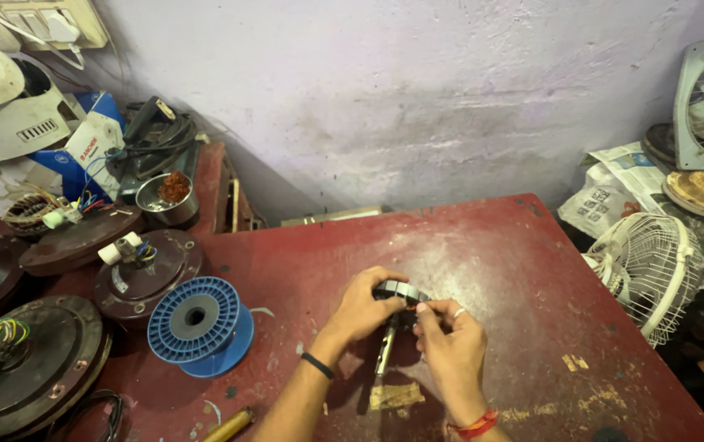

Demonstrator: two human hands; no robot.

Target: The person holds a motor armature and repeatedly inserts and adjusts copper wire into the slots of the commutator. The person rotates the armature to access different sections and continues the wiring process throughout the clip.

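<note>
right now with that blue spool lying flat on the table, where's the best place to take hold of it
The blue spool lies on one flange, hub hole facing up, left of the left hand. Probably best to come from straight above and set the grip across the rim of the top flange, or hook fingers into the open centre hole. Motor housings crowd its left side, so approach from the right.

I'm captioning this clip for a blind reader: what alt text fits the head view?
Two bare hands, left hand and right hand, grip a small round motor part with a shaft over a worn red table. A blue empty spool and dark fan motor housings lie left.
</note>
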